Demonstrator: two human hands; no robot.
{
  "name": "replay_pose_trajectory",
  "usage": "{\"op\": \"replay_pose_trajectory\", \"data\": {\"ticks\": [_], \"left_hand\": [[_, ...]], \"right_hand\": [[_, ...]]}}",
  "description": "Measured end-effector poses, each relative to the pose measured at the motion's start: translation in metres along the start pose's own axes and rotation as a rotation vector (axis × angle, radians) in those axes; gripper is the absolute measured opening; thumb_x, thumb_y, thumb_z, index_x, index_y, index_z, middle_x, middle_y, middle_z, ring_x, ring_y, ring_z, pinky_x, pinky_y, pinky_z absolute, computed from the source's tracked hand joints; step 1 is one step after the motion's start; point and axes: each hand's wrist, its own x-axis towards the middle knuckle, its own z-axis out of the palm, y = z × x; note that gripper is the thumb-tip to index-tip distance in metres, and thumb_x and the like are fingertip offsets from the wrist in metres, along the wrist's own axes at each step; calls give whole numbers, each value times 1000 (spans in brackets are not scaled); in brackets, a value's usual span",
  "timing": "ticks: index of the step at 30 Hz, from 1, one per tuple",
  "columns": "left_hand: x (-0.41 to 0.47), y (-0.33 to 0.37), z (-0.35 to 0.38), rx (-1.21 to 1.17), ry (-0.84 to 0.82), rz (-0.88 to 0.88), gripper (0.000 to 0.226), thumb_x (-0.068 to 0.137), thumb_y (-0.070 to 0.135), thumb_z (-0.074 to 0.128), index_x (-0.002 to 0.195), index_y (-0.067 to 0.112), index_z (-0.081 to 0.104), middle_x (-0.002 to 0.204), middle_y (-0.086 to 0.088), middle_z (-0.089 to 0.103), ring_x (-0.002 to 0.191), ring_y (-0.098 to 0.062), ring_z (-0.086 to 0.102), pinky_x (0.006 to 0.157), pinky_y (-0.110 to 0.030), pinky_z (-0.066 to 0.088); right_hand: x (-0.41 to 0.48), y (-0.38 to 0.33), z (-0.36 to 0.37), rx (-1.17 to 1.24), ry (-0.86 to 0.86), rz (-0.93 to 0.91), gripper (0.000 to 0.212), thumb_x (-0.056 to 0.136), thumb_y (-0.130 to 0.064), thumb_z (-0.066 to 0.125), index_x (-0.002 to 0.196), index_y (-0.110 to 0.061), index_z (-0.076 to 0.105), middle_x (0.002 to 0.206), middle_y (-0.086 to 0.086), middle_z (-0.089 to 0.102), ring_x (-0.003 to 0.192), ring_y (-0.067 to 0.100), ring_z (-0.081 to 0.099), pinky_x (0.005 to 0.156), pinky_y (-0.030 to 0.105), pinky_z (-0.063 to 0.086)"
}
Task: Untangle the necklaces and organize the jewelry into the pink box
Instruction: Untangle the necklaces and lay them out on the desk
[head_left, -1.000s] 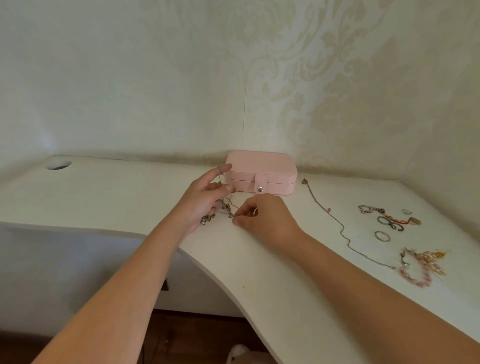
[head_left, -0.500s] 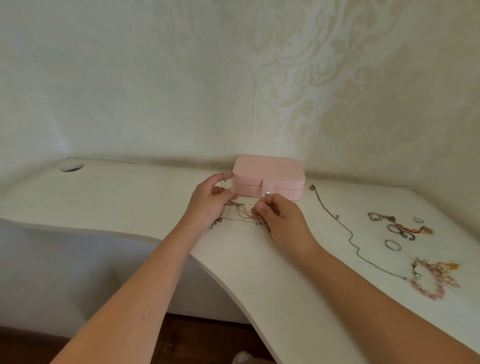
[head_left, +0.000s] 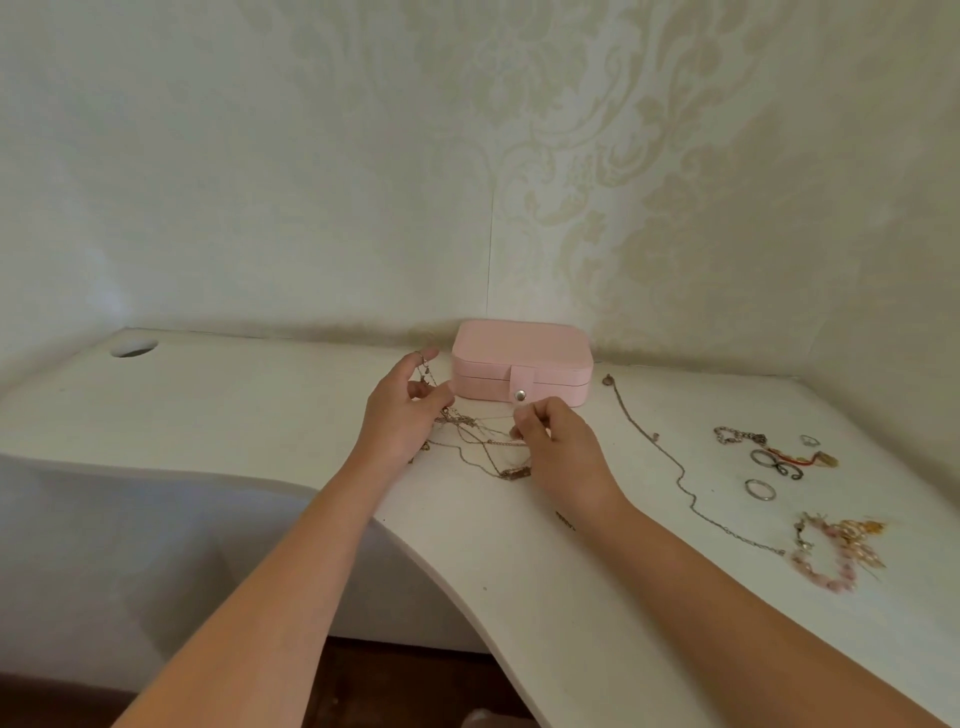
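the tangle of thin necklaces is strung between both hands just in front of the box, which sits shut with its snap done up at the back of the desk. the left hand pinches one side of it between thumb and fingers, with a strand looped up over the forefinger; the right hand has its fingertips curled in a pinch on another strand. the step looks like teasing the knot apart, best done, i think, with slack rather than pull, since tension would likely cinch the fine links tighter. it seems wiser to lower the knot onto the desk, spread the loops flat, find a free clasp end and feed it back through one loop at a time. one chain lies stretched out to the right, near a ring and a pink bracelet — none of it is in the box yet
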Motion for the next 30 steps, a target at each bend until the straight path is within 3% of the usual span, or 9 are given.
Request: {"op": "replay_pose_trajectory", "data": {"ticks": [2, 5, 10, 14, 18, 21, 23, 27, 30], "left_hand": [[-3, 1, 0, 52, -33, 27, 37, 87, 28, 66, 122, 33, 57, 89, -9, 67, 66, -13, 55, 62, -24, 41], [-11, 3, 1, 131, -142, 64, 21, 86, 31, 67, 106, 36, 64, 86, -2, 68, 77, -15, 62, 67, -23, 41], [-32, 11, 12, 306, -299, 146, 5, 82, 32, 70, 87, 35, 70, 78, 13, 68, 59, 4, 53, 60, -19, 37], [-51, 18, 22, 379, -306, 228, 8, 79, 33, 73, 86, 32, 70, 76, 18, 65, 66, 5, 54, 62, -15, 38], [-72, 31, 34, 283, -291, 263, 7, 84, 29, 68, 89, 35, 68, 93, 18, 64, 95, -1, 56, 80, -16, 41], [-90, 50, 47, -46, -493, 120, 15, 86, 26, 58, 91, 26, 71, 92, 4, 73, 95, -19, 66, 90, -37, 50], [-96, 59, 52, -224, -565, 12, 18, 86, 17, 55, 93, 18, 72, 89, -6, 74, 94, -22, 68, 93, -39, 49], [-100, 56, 56, -323, -577, -33, 11, 81, 16, 68, 90, 18, 75, 84, -14, 69, 76, -18, 66, 85, -42, 50], [-100, 54, 56, -297, -544, -13, 13, 78, 21, 73, 86, 10, 75, 72, -14, 64, 62, -14, 58, 66, -31, 48]], "right_hand": [[-6, -1, -10, -136, 27, -60, 24, 101, -28, 38, 96, -9, 51, 91, -2, 61, 75, 9, 51, 61, 15, 36], [-21, -3, -32, -247, 102, -160, 18, 100, -26, 40, 89, -15, 49, 80, -4, 55, 60, 5, 44, 55, 14, 35], [-46, 8, -62, -262, 14, -137, 16, 98, -25, 46, 87, -16, 51, 74, -7, 53, 50, 4, 38, 52, 16, 33], [-56, 6, -69, -148, -51, -124, 16, 97, -26, 49, 83, -18, 53, 70, -10, 52, 50, 3, 37, 50, 14, 34], [-57, 2, -72, -90, -134, -140, 16, 96, -25, 51, 81, -20, 54, 67, -11, 53, 53, -1, 44, 53, 12, 36], [-55, -1, -77, -57, -171, -163, 14, 95, -24, 53, 83, -18, 57, 67, -10, 58, 59, 0, 52, 57, 12, 40], [-51, -3, -82, -33, -153, -184, 14, 95, -22, 55, 83, -16, 58, 69, -7, 62, 60, 2, 56, 58, 11, 41], [-49, -8, -92, -16, -180, -213, 14, 94, -16, 55, 81, -12, 58, 64, -8, 56, 49, -2, 51, 49, 8, 36], [-50, -9, -94, -47, -224, -205, 13, 94, -17, 56, 82, -12, 58, 65, -5, 57, 44, -2, 48, 45, 8, 32]]}}
